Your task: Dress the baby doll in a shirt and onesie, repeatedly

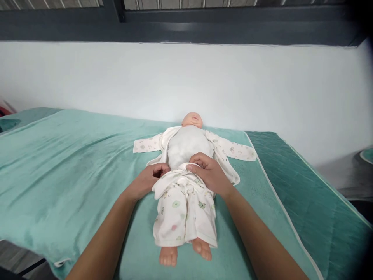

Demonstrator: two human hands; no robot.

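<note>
White printed trousers (175,210) are held at the waist of a doll (190,142) laid on its back.
The waistband (184,168) is pinched between thumb and fingers by the right hand (210,171); the left hand (148,179) is curled against the opposite side, and whether cloth is gripped there cannot be told. The doll is supported by a teal blanket (72,167), its torso framed by an opened printed shirt (229,151).
</note>
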